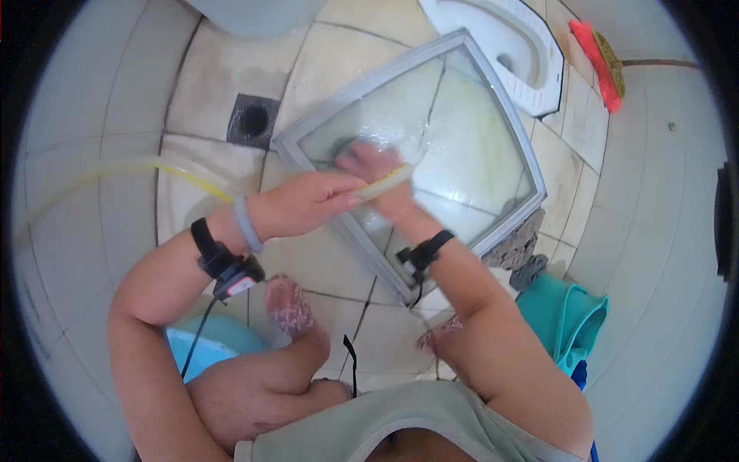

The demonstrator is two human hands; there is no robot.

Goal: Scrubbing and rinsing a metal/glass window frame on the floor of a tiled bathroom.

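My left hand (314, 202) grips a pale yellowish hose (384, 183) near its end, which points over a wet glass panel with a light metal frame (358, 231). Past my left wrist the hose runs on as a yellow curve towards the left wall. My right hand (369, 161) is on or just over the glass, beneath the hose end, and is blurred. A dark green patch shows by its fingers; whether the hand holds it I cannot tell. Water glistens on the glass.
A square floor drain (252, 120) lies left of the panel, a squat toilet (548, 75) beyond its far corner. Grey cloths (514, 242) and a teal container (563, 323) are at the right. A red and yellow broom head (600, 66) leans by the wall. A blue basin (202, 346) sits lower left.
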